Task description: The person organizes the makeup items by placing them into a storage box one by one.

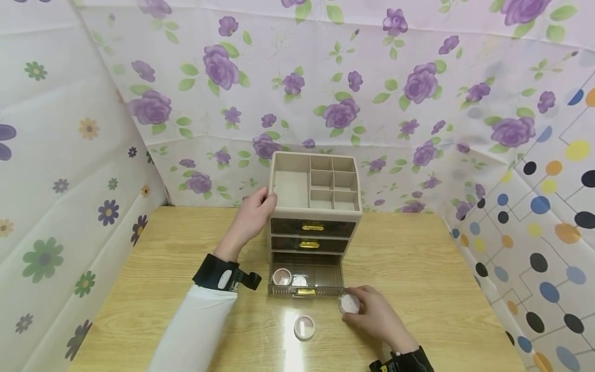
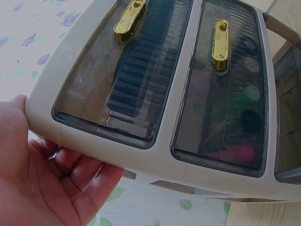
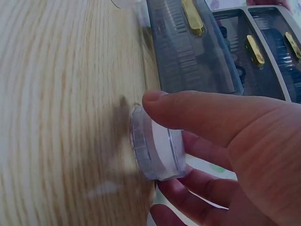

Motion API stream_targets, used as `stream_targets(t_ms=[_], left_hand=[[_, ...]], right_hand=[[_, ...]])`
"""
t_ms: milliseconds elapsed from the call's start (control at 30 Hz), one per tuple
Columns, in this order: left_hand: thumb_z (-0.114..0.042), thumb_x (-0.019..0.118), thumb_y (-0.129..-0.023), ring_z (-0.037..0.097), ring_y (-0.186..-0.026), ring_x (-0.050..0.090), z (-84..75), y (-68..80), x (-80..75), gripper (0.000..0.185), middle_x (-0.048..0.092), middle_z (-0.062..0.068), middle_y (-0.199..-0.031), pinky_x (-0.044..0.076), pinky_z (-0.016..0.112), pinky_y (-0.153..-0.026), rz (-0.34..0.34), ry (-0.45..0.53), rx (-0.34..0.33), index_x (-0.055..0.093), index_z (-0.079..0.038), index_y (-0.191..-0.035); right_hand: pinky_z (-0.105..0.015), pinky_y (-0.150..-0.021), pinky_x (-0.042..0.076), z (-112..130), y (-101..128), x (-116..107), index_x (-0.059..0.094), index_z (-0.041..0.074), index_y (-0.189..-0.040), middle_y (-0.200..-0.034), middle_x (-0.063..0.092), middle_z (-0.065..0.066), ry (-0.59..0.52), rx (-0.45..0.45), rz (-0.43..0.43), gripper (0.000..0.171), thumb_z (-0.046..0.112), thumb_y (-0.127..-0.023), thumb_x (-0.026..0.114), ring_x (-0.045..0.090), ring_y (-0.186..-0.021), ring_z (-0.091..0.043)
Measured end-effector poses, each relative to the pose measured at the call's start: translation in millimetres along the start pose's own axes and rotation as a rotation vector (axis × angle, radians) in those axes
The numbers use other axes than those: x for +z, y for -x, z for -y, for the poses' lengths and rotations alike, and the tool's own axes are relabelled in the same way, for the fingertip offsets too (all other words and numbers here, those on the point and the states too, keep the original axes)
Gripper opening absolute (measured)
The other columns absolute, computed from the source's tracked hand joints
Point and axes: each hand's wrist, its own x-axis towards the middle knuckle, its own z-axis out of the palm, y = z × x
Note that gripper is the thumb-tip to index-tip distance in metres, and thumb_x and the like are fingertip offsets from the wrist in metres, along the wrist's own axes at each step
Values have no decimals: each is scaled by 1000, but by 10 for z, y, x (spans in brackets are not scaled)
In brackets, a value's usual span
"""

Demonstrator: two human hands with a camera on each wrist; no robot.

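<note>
Pinching a small round jar [image 1: 349, 304] in right hand [image 1: 372, 316] beside open bottom drawer [image 1: 307, 279], left hand [image 1: 253, 216] gripping organiser [image 1: 316, 206] side.

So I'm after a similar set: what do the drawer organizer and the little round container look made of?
Drawer organizer: likely beige moulded plastic, smoky see-through drawer fronts, shiny gold handles. Little round container in the right hand: probably clear glossy plastic, ribbed rim, whitish inside.
</note>
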Motion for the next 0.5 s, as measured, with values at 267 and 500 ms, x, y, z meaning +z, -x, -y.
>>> stream_targets(t_ms=[267, 500], left_hand=[[-41, 41, -114, 27, -68, 38, 11, 6, -7, 36, 41, 12, -83, 35, 40, -64, 6, 5, 5, 57, -8, -112], [-42, 41, -114, 29, -74, 43, 5, 5, -6, 40, 47, 14, -89, 37, 41, -67, 14, 12, 3, 59, -7, -121]], right_hand=[[-42, -88, 58, 17, 7, 21, 73, 9, -134, -126, 68, -11, 31, 13, -3, 63, 25, -78, 97, 67, -107, -23], [-37, -86, 59, 17, 31, 19, 72, 11, -134, -123, 69, -9, 45, -15, -12, 61, 22, -79, 96, 67, -104, -19]])
